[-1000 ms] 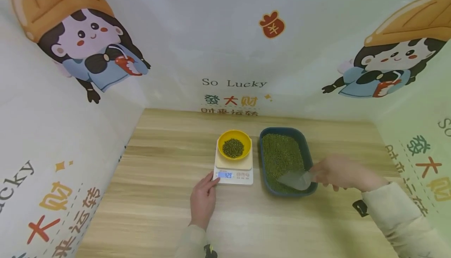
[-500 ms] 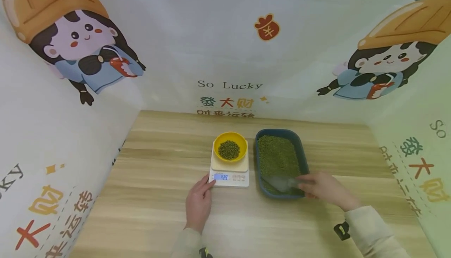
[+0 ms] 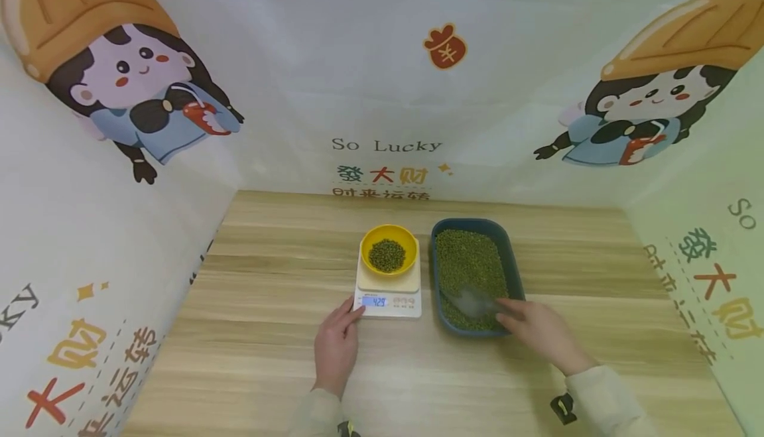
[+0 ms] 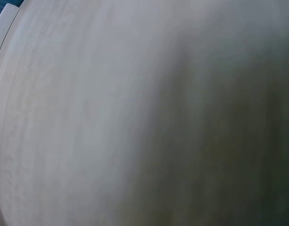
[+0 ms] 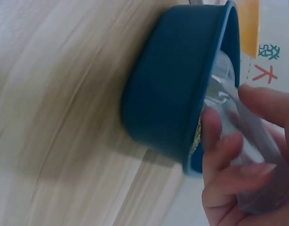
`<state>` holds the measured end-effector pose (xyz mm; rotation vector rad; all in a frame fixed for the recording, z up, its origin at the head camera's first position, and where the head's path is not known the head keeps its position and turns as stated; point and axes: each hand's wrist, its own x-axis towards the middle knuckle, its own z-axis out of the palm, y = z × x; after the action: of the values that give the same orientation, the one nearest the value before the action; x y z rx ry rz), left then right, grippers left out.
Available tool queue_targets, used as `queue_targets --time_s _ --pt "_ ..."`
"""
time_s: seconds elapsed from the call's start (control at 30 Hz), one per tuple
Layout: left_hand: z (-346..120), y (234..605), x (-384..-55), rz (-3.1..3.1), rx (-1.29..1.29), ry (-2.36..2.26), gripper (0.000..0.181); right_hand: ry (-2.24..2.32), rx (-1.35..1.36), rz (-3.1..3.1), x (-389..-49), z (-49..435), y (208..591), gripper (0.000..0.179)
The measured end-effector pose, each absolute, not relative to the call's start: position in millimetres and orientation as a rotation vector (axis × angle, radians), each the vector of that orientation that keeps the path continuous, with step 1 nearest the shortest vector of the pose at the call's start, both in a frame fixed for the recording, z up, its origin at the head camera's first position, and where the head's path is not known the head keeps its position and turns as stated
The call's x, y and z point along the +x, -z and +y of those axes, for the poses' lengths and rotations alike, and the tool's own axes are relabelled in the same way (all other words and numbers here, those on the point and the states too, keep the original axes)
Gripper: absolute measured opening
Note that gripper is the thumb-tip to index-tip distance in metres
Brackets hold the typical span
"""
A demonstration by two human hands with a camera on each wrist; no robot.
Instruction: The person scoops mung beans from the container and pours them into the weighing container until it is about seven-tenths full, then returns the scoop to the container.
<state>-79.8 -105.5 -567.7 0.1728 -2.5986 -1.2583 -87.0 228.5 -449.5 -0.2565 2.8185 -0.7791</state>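
My right hand (image 3: 546, 334) grips a clear plastic scoop (image 5: 262, 146) by its handle, thumb on one side and fingers curled round the other. In the head view the scoop's bowl (image 3: 471, 302) is over the green beans at the front of a dark blue tub (image 3: 516, 271). My left hand (image 3: 336, 351) touches the front left corner of a white kitchen scale (image 3: 408, 311), thumb on top by the display, fingers along the side. The display reads about 429. A yellow bowl (image 3: 409, 261) with some green beans (image 3: 386, 255) sits on the scale.
The wooden table (image 3: 274, 278) is bounded by a printed white backdrop (image 3: 286, 79) at the back and sides. The tub stands just right of the scale. In the left wrist view, mostly blurred tabletop (image 4: 88, 117) shows, with the scale's edge (image 4: 3, 28) at top left.
My right hand has moved left with the scoop, whose bowl has swept leftwards through the front of the tub. The left hand stays at the scale, and the reading looks the same.
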Motion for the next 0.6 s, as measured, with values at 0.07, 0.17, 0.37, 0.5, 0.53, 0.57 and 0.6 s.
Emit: queue_targets --time_s 0.07,0.17,0.37,0.5,0.53,0.57,0.6 --pt "-104 567 -81 -2.599 0.176 1.260 0.028 0.746 -0.245 2.859 -88 224 451 0.041" --pt "-104 567 -80 -2.604 0.175 1.264 0.028 0.697 -0.196 2.904 -89 215 455 0.041" --pt "-107 566 -79 -2.561 0.160 1.275 0.028 0.692 -0.161 3.036 -91 196 463 0.038" --pt "-107 569 -80 -2.587 0.161 1.267 0.029 0.682 -0.133 3.077 -93 190 468 0.039" --pt "-107 570 -80 -2.595 0.160 1.266 0.029 0.682 -0.126 3.084 -93 189 469 0.039" --pt "-108 570 -80 -2.600 0.161 1.264 0.029 0.680 -0.127 3.094 -94 188 471 0.039" --pt "-108 570 -80 -2.599 0.167 1.263 0.029 0.681 -0.140 3.105 -94 187 473 0.039"
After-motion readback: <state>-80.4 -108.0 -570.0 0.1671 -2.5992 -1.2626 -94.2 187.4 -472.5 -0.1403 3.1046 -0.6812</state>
